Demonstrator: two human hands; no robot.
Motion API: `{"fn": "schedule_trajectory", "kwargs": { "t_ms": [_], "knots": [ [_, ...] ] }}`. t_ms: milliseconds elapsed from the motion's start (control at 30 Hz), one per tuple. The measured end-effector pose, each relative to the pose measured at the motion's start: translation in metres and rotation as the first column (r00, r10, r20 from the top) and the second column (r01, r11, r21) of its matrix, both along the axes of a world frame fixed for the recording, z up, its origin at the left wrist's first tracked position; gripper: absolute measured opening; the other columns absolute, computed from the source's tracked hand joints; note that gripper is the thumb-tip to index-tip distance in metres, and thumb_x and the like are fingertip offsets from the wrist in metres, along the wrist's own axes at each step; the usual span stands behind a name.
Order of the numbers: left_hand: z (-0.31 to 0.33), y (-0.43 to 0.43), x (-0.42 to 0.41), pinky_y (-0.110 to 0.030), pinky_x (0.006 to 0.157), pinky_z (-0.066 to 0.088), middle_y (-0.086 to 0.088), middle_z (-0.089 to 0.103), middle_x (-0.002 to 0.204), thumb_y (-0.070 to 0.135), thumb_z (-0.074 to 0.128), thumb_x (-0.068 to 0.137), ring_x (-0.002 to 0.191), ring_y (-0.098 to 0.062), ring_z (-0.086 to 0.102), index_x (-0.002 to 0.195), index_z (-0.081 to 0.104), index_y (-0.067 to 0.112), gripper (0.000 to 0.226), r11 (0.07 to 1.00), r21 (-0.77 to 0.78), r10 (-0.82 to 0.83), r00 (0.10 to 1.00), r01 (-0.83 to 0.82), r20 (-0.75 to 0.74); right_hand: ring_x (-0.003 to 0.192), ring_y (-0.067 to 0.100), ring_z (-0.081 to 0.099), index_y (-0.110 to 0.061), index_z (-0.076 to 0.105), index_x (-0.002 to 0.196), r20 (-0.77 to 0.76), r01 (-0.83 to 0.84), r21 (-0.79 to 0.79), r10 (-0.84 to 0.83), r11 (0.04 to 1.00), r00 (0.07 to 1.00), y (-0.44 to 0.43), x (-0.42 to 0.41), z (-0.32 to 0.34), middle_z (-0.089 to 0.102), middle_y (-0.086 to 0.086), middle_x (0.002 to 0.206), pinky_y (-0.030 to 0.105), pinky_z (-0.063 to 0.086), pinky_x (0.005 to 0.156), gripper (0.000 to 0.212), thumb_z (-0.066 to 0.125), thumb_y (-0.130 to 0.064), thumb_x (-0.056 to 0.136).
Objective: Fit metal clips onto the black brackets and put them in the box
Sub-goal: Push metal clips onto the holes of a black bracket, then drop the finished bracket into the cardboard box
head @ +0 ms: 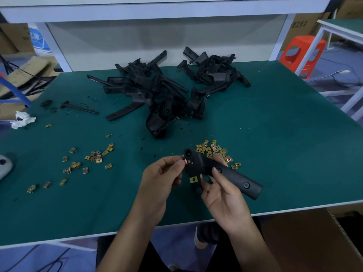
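Note:
My right hand (222, 195) grips a black bracket (233, 178) above the near edge of the green table (275, 144). One gold metal clip (193, 180) sits on the bracket's lower arm. My left hand (163, 173) pinches another gold clip (185, 161) against the bracket's upper arm. Loose gold clips (214, 151) lie just beyond my hands, and a second scatter of clips (86, 161) lies to the left. A pile of black brackets (157, 95) fills the middle of the table, with a smaller heap of brackets (214, 72) at the back right.
A cardboard box (318, 238) stands below the table's near right edge. A crumpled white tissue (21, 119) and a grey object (5, 165) sit at the left edge. A lone black part (78, 107) lies left of the pile. An orange stool (300, 54) stands beyond the table.

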State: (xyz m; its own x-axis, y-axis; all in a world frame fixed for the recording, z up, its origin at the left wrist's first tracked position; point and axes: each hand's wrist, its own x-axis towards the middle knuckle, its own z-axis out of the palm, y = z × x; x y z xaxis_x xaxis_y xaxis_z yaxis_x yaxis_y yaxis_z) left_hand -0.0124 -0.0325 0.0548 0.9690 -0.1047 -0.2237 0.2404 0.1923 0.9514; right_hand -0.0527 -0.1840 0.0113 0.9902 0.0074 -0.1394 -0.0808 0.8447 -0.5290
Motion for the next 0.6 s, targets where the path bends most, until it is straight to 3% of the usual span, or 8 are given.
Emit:
{"fn": "schedule_trajectory", "kwargs": {
  "t_ms": [267,400,600],
  "knots": [
    [0.001,0.010,0.003,-0.016,0.059,0.049,0.006,0.063,0.067,0.005,0.070,0.090,0.061,-0.006,0.054,0.096,0.071,0.014,0.010,0.993,0.115,-0.007,0.994,-0.006,0.112,0.084,0.021,0.070,-0.032,0.072,0.113,-0.002,0.002,-0.098,-0.003,0.995,1.000,0.002,-0.001,0.004,0.071,0.011,0.116,0.034,0.060,0.073,0.032,0.059,-0.012,0.092],
    [0.001,0.017,0.006,-0.018,0.060,0.049,0.005,0.060,0.065,0.007,0.073,0.089,0.061,-0.007,0.054,0.099,0.070,0.021,0.017,0.983,0.180,-0.073,0.986,0.045,0.151,0.084,0.022,0.067,-0.030,0.071,0.115,0.016,-0.001,-0.164,0.004,0.987,1.000,0.003,-0.001,0.002,0.069,0.012,0.118,0.036,0.059,0.076,0.030,0.060,-0.011,0.094],
    [-0.004,0.014,0.006,-0.018,0.059,0.048,0.004,0.060,0.063,0.009,0.072,0.090,0.059,-0.007,0.054,0.102,0.070,0.016,0.014,0.982,0.185,-0.060,0.987,0.031,0.150,0.080,0.021,0.068,-0.029,0.072,0.113,0.027,0.035,-0.226,-0.030,0.973,0.999,0.006,-0.001,0.004,0.072,0.010,0.109,0.033,0.059,0.073,0.029,0.062,-0.009,0.094]
  ]
}}
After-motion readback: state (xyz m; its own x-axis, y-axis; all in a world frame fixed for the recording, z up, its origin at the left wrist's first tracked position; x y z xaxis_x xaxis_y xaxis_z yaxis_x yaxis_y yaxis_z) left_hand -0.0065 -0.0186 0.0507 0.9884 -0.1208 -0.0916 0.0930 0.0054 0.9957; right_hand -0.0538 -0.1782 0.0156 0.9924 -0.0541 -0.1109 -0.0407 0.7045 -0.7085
